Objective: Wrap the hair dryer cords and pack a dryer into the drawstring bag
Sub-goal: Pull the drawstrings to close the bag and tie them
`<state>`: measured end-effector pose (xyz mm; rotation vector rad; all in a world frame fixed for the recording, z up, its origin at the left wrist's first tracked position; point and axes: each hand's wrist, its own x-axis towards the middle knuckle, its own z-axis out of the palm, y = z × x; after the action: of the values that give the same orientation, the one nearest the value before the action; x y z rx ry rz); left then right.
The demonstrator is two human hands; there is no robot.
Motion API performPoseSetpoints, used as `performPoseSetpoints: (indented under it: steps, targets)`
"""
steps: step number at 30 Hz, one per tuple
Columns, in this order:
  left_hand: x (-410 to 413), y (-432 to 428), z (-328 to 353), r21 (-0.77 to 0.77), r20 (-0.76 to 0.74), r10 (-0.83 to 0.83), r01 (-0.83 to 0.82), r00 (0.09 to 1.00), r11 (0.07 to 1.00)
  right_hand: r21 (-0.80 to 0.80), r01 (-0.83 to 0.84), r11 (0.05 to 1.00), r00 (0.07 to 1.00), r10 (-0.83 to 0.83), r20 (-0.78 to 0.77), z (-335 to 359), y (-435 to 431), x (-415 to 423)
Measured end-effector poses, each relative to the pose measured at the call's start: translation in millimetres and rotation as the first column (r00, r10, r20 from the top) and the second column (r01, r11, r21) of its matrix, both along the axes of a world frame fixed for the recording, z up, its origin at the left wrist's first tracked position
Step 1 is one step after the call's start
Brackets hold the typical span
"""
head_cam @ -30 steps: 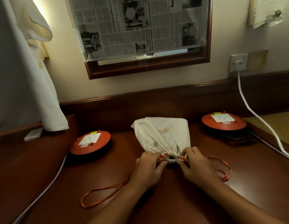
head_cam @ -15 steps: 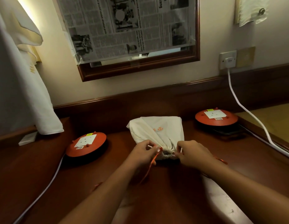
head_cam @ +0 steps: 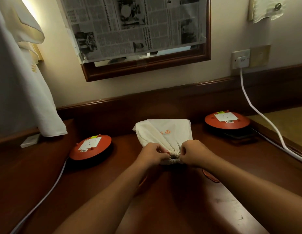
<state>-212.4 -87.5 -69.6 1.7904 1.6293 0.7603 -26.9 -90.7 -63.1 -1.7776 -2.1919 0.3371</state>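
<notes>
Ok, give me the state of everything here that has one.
drawstring bag: lying on the desk, mouth cinched nearly shut.
left hand: pinching the gathered mouth.
right hand: pinching the gathered mouth.
white plug: seated in the wall socket.
left reel: socket empty.
right reel: socket empty.

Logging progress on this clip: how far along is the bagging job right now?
Done: the bag looks full and its mouth is gathered nearly closed; the dryer is hidden. In hand: the left hand and right hand pinch that mouth from either side. Left: a small hole shows at the centre, and the orange drawstring lies loose, so probably a final tightening.
</notes>
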Motion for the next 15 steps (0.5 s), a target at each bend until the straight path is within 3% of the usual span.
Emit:
performPoseSetpoints:
  steps: [2, 4, 9, 15]
  targets:
    - [-1.7, -2.1, 5.2, 0.153, -0.259, 0.002, 0.039, 0.966, 0.987, 0.014, -0.001, 1.000, 1.000, 0.001, 0.014, 2.4, 1.1, 0.8]
    - [-5.0, -2.7, 6.6, 0.258, -0.391, 0.005, 0.104, 0.920, 0.961, 0.048, 0.000, 0.999, 0.998, -0.003, 0.059, 4.5, 0.4, 3.6]
    - [-14.9, -0.9, 12.2, 0.293, -0.544, -0.033, 0.227, 0.838, 0.929, 0.076, 0.030, 0.997, 0.994, -0.037, 0.098, 9.8, 0.7, 10.7]
    - [-11.3, 2.4, 18.2, 0.317, -0.544, -0.074, 0.287, 0.836, 0.904, 0.035, 0.040, 0.999, 0.994, -0.043, 0.098, 8.9, 2.0, 11.7]
